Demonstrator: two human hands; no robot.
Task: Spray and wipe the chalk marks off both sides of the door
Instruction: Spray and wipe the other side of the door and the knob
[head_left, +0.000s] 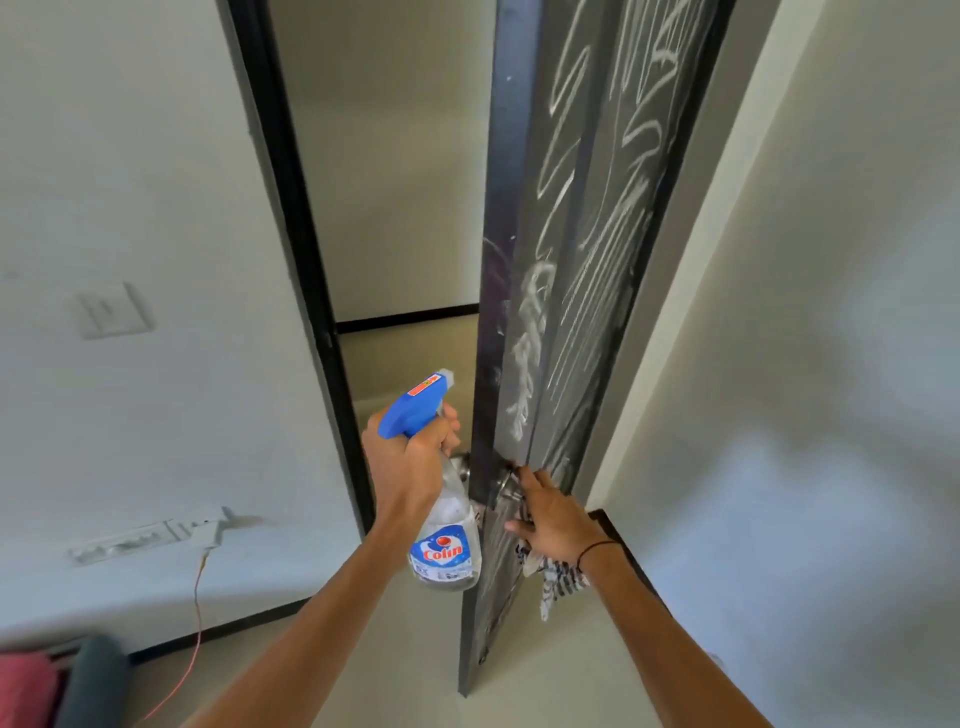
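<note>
The dark door (597, 291) stands ajar, edge toward me, and white chalk scribbles (530, 322) cover its visible face. My left hand (410, 462) grips the neck of a clear spray bottle (447, 551) with a blue trigger head, left of the door edge with the nozzle pointing up and right. My right hand (556, 514) reaches to the metal door handle (506, 486), its fingertips touching it. A striped white cloth (558, 579) hangs from under that palm. The door's other face is hidden.
A black door frame (291, 218) bounds the opening on the left, with another room behind. A white wall (805, 364) stands close on the right behind the door. The left wall carries a switch plate (111, 312), a socket strip (140, 540) and an orange cable (197, 613).
</note>
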